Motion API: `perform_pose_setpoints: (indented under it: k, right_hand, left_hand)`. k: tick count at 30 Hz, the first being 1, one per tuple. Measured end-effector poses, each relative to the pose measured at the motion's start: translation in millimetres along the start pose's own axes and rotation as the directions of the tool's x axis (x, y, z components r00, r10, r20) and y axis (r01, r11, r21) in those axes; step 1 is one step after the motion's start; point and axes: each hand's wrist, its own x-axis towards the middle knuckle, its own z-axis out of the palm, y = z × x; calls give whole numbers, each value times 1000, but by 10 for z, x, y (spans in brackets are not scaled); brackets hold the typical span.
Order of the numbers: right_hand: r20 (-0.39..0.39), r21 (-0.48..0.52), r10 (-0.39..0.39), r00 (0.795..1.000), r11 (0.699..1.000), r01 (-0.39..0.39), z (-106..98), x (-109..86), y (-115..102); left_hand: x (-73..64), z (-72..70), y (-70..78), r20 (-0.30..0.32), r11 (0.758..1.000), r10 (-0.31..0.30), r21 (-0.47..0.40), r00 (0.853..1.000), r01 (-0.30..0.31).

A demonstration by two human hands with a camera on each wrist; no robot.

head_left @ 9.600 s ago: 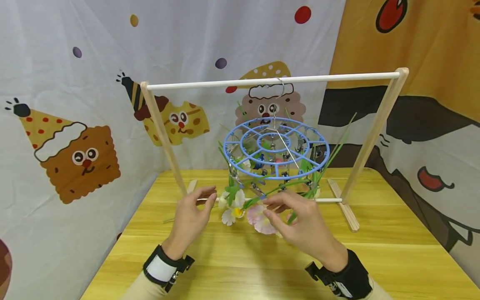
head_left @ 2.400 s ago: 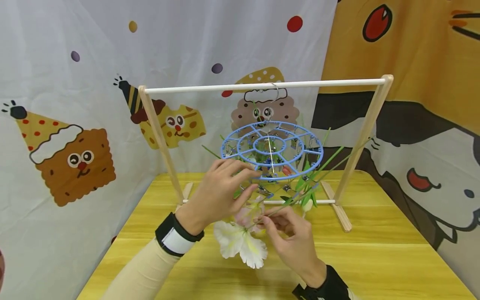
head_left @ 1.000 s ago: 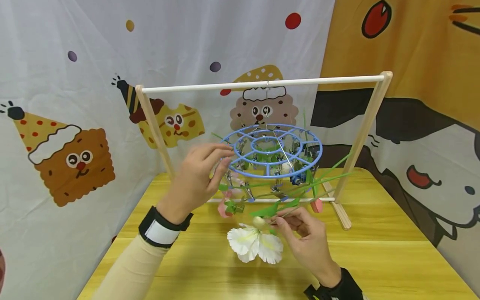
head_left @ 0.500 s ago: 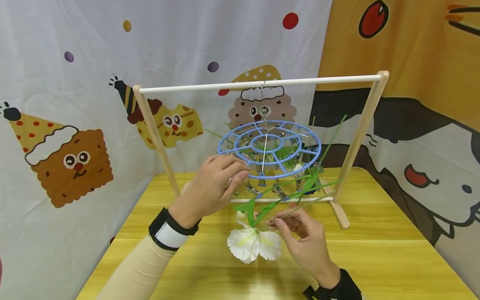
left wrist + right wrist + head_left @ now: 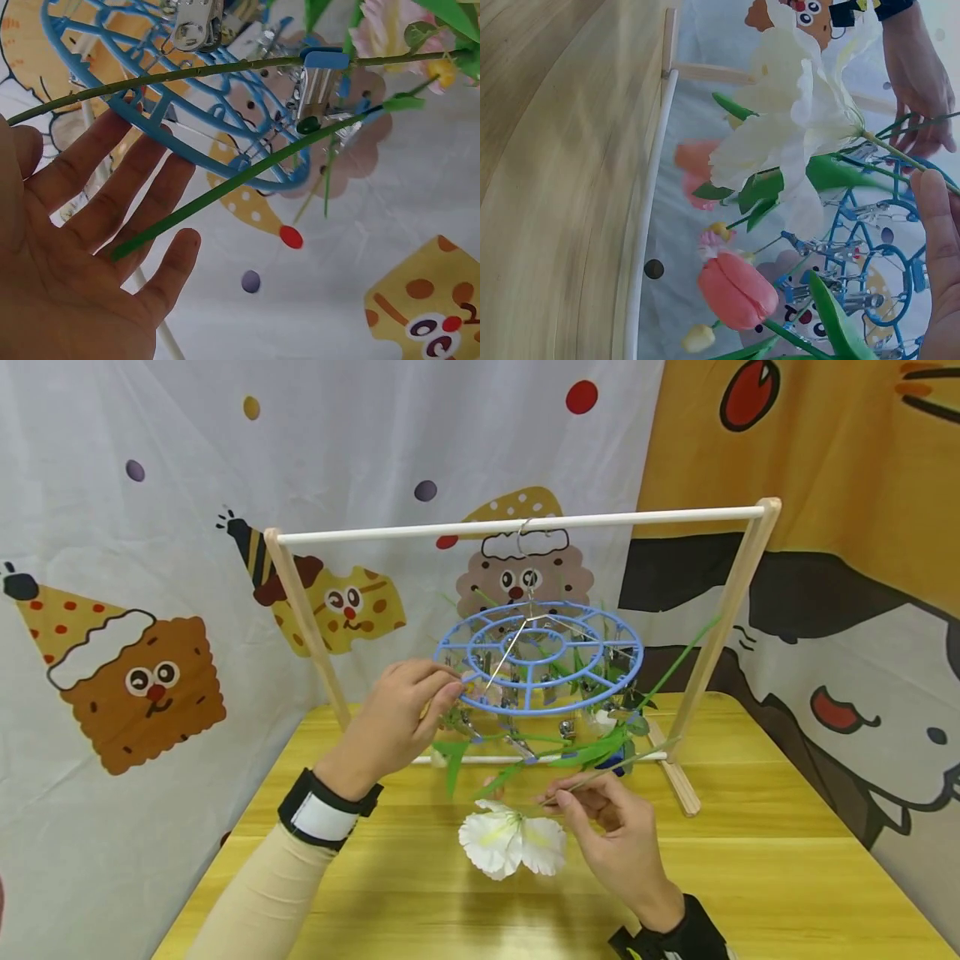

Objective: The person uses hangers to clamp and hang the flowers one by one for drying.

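My right hand [image 5: 618, 839] pinches the thin stem of a white artificial flower [image 5: 510, 842] between thumb and fingers. The bloom hangs low over the table, pointing left. My left hand [image 5: 393, 722] is at the front left rim of a blue round clip hanger [image 5: 528, 711]. In the left wrist view, its loosely stretched fingertips touch the rim [image 5: 191, 154], and a green stem crosses in front of the palm. Metal clips [image 5: 319, 94] hang below the ring, some holding flower stems. A pink tulip [image 5: 736, 291] shows among them in the right wrist view.
The hanger hooks over the white bar [image 5: 405, 532] of a wooden stand [image 5: 738, 577] on the yellow wooden table [image 5: 405, 893]. Long green stems stick out past the ring, one near the right post. A cartoon-printed curtain [image 5: 360, 443] stands behind.
The hanger has turned beneath its hook, with its clips and flowers. My left hand has shifted left along the rim. My right hand, empty of the white flower 9.6 s ago, now holds it steadily.
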Motion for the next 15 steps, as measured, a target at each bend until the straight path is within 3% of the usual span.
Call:
perform_pose_setpoints:
  k: [7, 15]
  right_hand:
    - [10, -22, 8, 1000, 1000, -8, -7, 1, -8]
    - [-19, -129, 44, 999, 991, -46, -15, 11, -17]
  left_hand:
    - [-34, -31, -186, -38, 1000, -9, -8, 999, 8]
    - [-80, -31, -299, -65, 999, -40, 30, 997, 42]
